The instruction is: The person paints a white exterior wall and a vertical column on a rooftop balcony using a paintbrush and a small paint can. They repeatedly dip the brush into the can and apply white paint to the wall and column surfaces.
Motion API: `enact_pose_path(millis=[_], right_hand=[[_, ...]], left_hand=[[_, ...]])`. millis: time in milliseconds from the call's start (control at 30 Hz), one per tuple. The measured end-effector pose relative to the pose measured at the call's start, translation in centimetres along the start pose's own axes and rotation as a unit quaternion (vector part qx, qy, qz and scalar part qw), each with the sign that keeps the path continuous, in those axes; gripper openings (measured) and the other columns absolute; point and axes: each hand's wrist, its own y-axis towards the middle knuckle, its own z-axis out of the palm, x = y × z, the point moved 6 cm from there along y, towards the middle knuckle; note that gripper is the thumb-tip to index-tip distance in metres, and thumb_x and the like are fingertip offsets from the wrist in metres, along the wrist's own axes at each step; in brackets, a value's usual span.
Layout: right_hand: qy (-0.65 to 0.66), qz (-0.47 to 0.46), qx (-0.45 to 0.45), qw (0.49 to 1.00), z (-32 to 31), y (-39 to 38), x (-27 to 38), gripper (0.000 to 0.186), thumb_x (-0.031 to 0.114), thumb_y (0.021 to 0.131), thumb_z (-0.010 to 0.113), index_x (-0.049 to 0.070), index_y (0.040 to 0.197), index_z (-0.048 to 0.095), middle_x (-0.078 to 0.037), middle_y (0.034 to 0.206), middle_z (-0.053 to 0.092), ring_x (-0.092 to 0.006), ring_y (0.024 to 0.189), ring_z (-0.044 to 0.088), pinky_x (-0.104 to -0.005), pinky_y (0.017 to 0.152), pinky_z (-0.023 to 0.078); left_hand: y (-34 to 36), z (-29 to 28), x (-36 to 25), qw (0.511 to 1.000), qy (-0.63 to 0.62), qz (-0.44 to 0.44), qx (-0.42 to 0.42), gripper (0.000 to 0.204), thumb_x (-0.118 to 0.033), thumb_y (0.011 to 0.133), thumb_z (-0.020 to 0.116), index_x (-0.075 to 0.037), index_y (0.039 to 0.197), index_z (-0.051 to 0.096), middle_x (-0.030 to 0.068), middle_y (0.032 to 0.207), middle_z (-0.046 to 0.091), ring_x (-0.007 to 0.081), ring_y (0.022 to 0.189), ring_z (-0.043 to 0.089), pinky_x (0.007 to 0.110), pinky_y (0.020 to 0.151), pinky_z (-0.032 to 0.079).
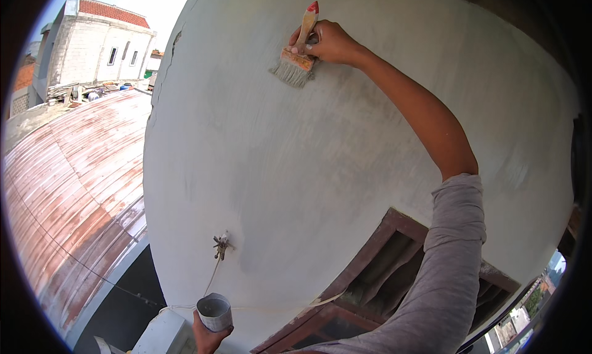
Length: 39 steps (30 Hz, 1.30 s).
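High on the grey-white wall [246, 169], my right hand [330, 44] grips a wide paintbrush [296, 60] by its pale wooden handle with a red tip. The brush's splayed, paint-greyed bristles point down and left and appear to touch the wall. Low in the view, my left hand [211, 337] is wrapped round a small round can [215, 316] with a whitish outside. Greyish contents show inside the can, but how full it is I cannot tell.
A metal bracket [221, 245] with a cord juts from the wall above the can. Below my right arm is a brown-framed window vent [388, 261]. A rusty corrugated roof [80, 163] spreads at left, with a pale building [98, 42] beyond. A crack [161, 86] runs along the wall's left edge.
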Motion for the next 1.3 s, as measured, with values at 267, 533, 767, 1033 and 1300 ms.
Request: enact_pose_path(millis=[267,533,767,1033,1300], right_hand=[[-0.342,-0.075,-0.418,0.838,-22.8,2.0,-2.4,0.006,0.006,0.094,0.068,0.004,0.097,0.072,-0.012,0.088,0.074,-0.0205,0.077,0.069,-0.0397,0.074,0.056],[-0.232,-0.265,0.003,0.936,8.2,-6.1,5.1,0.005,0.009,0.095,0.066,0.007,0.095,0.071,-0.015,0.089,0.075,-0.0362,0.081,0.070,-0.0436,0.073,0.058],[0.037,-0.009,-0.016,0.999,0.1,-2.5,-1.9,0.023,0.024,0.091,0.081,0.009,0.107,0.076,-0.008,0.117,0.076,-0.0224,0.112,0.072,-0.0384,0.093,0.061],[-0.217,-0.024,-0.446,0.868,-21.5,-0.4,-2.8,0.010,0.005,0.095,0.064,0.004,0.094,0.073,-0.013,0.086,0.074,-0.0193,0.079,0.071,-0.0384,0.074,0.056],[-0.281,-0.281,-0.121,0.910,5.0,-3.7,3.4,0.011,0.006,0.095,0.060,0.009,0.101,0.068,-0.006,0.096,0.076,-0.0306,0.075,0.070,-0.0394,0.069,0.057]], left_hand=[[-1.9,-0.9,0.7,0.996,0.072,-0.044,-0.028,0.091,-0.029,0.069,0.095,-0.003,0.143,0.049,0.0177,0.129,0.068,0.0284,0.118,0.067,0.043,0.097,0.055],[-2.1,-0.8,0.1,1.000,0.028,-0.006,-0.009,0.081,-0.022,0.074,0.092,-0.004,0.142,0.051,0.0160,0.129,0.068,0.0279,0.119,0.066,0.042,0.098,0.055],[-2.1,-0.1,-0.3,0.999,0.011,-0.011,0.047,0.083,-0.020,0.075,0.092,-0.003,0.144,0.048,0.0154,0.129,0.067,0.0270,0.119,0.065,0.043,0.099,0.054],[-2.9,-1.6,-0.1,0.997,0.065,-0.030,-0.010,0.090,-0.028,0.072,0.094,-0.003,0.145,0.048,0.0180,0.131,0.067,0.0292,0.121,0.066,0.043,0.100,0.055],[-3.0,-2.1,-3.3,0.998,-0.024,-0.010,-0.063,0.082,-0.018,0.054,0.095,0.000,0.124,0.054,0.0173,0.111,0.072,0.0288,0.103,0.071,0.043,0.091,0.056]])
